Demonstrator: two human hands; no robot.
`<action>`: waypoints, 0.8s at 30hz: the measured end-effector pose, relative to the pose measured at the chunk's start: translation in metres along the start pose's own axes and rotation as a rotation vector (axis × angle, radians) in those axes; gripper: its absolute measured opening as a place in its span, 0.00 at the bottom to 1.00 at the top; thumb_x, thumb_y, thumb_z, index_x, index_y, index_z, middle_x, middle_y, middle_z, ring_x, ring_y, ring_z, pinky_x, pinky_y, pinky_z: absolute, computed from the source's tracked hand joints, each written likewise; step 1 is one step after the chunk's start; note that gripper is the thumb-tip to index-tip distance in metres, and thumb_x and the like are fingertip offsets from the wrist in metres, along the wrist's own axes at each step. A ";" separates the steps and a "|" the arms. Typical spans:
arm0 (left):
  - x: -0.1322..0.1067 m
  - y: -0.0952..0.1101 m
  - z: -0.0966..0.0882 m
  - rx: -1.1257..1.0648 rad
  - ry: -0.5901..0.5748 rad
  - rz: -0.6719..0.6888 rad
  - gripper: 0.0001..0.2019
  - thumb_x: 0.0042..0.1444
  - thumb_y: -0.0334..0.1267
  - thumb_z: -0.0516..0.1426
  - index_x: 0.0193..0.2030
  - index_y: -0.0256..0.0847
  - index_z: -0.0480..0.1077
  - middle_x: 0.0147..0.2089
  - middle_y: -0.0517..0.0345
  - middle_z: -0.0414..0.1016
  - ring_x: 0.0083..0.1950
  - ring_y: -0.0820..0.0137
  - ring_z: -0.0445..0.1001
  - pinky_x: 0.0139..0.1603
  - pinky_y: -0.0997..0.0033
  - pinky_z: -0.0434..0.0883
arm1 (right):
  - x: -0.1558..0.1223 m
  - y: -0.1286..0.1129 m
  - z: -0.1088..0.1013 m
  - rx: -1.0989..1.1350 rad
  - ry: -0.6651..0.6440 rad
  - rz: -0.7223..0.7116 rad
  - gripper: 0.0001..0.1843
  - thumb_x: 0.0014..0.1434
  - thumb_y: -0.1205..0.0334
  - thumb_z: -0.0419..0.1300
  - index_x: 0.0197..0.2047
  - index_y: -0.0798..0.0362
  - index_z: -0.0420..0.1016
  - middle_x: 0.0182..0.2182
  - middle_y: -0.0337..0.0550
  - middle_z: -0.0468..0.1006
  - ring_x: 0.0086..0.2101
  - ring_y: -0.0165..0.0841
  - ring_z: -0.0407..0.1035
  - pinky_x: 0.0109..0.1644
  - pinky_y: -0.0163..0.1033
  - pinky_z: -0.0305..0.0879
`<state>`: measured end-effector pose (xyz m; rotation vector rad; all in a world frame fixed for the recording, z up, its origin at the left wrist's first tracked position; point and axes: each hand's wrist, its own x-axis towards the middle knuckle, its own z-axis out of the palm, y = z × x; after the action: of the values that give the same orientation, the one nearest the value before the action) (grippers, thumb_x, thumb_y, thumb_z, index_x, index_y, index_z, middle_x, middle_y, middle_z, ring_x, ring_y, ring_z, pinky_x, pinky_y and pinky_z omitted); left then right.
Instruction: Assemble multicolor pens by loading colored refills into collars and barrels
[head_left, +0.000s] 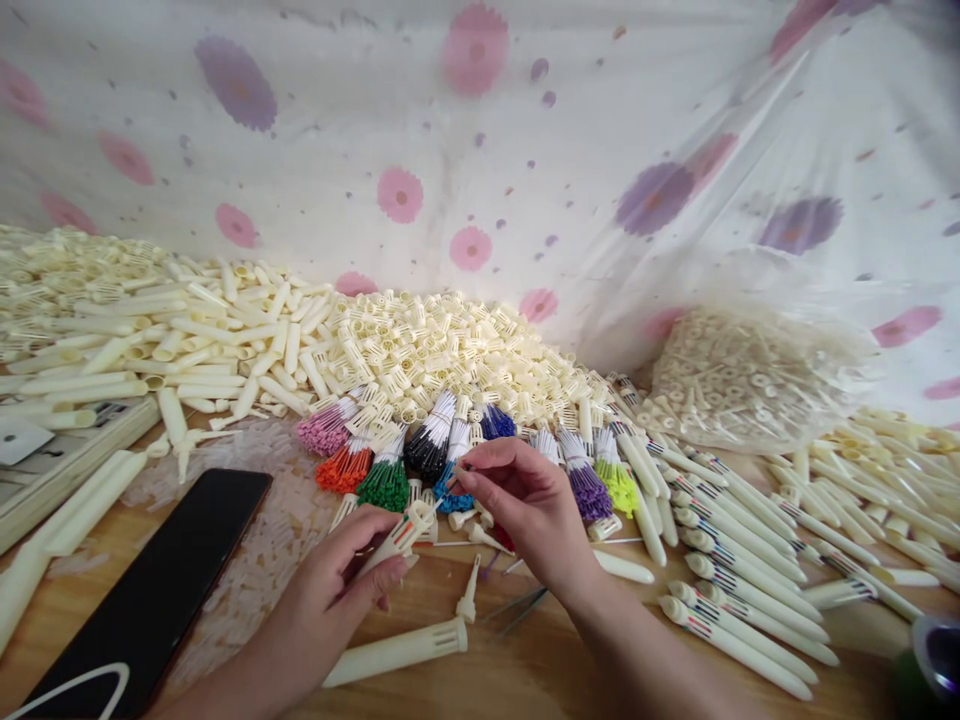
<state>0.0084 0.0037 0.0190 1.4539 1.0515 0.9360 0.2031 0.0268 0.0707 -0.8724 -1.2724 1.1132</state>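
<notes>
The slotted barrel (399,535) is gripped in the half-curled left hand (337,580), above the tabletop (562,665); a thin piece (451,484), hard to identify, is pinched in the right hand (532,505). The barrel is best held steady, upper end facing the pinch. Space is crowded by tied bundles (429,450) and a loose tube (397,653).

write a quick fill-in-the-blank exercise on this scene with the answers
The left hand, holding a slotted cream piece, is the hand nearer the black ____. The bundle just right of the orange one is ____. Flowers on the sheet behind are pink or ____.

phone; green; purple
</notes>
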 end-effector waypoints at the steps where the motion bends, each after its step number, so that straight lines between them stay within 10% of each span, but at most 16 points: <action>1: 0.000 0.000 0.000 0.006 -0.003 0.009 0.07 0.56 0.42 0.57 0.40 0.48 0.72 0.31 0.64 0.70 0.28 0.72 0.70 0.26 0.78 0.72 | 0.000 0.002 0.001 -0.051 -0.020 -0.016 0.03 0.50 0.64 0.65 0.30 0.50 0.75 0.28 0.38 0.74 0.29 0.27 0.70 0.33 0.34 0.67; 6: -0.001 -0.003 -0.002 0.055 -0.006 0.038 0.07 0.57 0.41 0.55 0.42 0.49 0.71 0.35 0.63 0.72 0.28 0.73 0.71 0.27 0.78 0.73 | -0.003 0.006 0.007 -0.204 -0.106 -0.004 0.04 0.51 0.62 0.65 0.28 0.52 0.76 0.28 0.40 0.71 0.30 0.29 0.65 0.32 0.34 0.61; 16: 0.000 0.001 -0.004 0.331 0.133 0.218 0.08 0.55 0.36 0.56 0.41 0.47 0.72 0.40 0.57 0.76 0.42 0.66 0.75 0.37 0.74 0.74 | -0.013 0.005 0.023 0.293 0.027 0.596 0.17 0.39 0.52 0.72 0.22 0.56 0.73 0.14 0.28 0.58 0.16 0.19 0.45 0.19 0.30 0.40; 24: -0.002 0.003 -0.004 0.307 0.099 0.184 0.08 0.56 0.36 0.55 0.43 0.48 0.72 0.42 0.57 0.76 0.41 0.66 0.75 0.39 0.72 0.74 | -0.010 0.011 0.019 0.127 -0.066 0.501 0.13 0.42 0.53 0.70 0.25 0.53 0.78 0.19 0.33 0.69 0.19 0.21 0.55 0.23 0.30 0.53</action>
<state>0.0040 0.0029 0.0222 1.7969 1.1887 1.0171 0.1830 0.0181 0.0597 -1.0977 -1.0455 1.6094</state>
